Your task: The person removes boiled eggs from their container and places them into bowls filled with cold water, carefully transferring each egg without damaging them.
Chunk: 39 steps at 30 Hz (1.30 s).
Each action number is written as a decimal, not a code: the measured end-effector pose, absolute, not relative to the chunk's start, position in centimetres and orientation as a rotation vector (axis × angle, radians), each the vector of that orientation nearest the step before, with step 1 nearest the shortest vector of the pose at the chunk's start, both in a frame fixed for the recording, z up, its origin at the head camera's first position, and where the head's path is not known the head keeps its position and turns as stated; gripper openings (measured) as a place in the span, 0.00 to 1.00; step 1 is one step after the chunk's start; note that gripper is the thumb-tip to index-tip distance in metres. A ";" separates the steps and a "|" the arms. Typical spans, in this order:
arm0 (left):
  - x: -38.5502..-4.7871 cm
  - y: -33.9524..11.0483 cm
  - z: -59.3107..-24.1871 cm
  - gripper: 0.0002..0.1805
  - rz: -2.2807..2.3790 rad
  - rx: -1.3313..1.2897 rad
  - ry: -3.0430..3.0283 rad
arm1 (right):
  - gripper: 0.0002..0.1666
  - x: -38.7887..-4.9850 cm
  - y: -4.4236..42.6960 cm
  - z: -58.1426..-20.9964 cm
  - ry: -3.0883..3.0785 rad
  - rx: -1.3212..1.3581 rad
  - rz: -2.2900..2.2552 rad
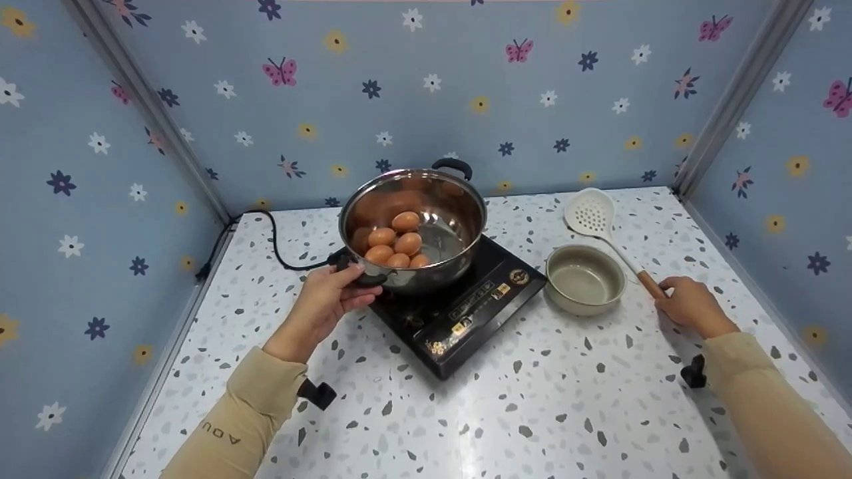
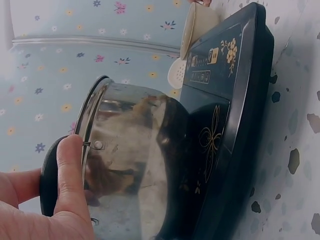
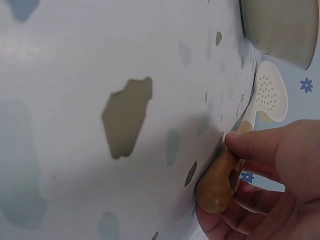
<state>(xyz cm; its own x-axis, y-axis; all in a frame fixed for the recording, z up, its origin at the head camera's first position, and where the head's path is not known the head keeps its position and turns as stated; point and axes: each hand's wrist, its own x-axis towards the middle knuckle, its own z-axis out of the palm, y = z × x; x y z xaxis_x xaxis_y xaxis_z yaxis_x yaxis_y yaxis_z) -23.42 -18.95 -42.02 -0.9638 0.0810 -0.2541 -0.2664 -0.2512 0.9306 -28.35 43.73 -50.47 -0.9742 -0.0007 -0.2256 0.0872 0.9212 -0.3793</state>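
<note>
A steel pot (image 1: 426,276) sits tilted on the black induction cooker (image 1: 459,319), with several brown eggs (image 1: 407,243) gathered inside near its left front wall. My left hand (image 1: 325,301) grips the pot's near black handle (image 2: 49,175), thumb on top. On the right, my right hand (image 1: 692,305) holds the wooden handle (image 3: 220,182) of a white slotted skimmer (image 1: 591,214), thumb on one side and fingers around the other. The skimmer lies along the tabletop, its perforated head (image 3: 270,92) pointing to the back. Between cooker and skimmer stands a beige bowl (image 1: 584,303).
A black power cord (image 1: 274,239) runs from the cooker to the left rear corner. Blue flower-patterned panels (image 1: 413,100) close off the back and both sides of the speckled tabletop (image 1: 519,412).
</note>
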 end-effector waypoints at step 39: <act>-29.2 -22.3 -40.5 0.12 2.100 -0.523 2.083 | 0.38 -29.4 44.1 -50.3 2.714 0.127 -0.813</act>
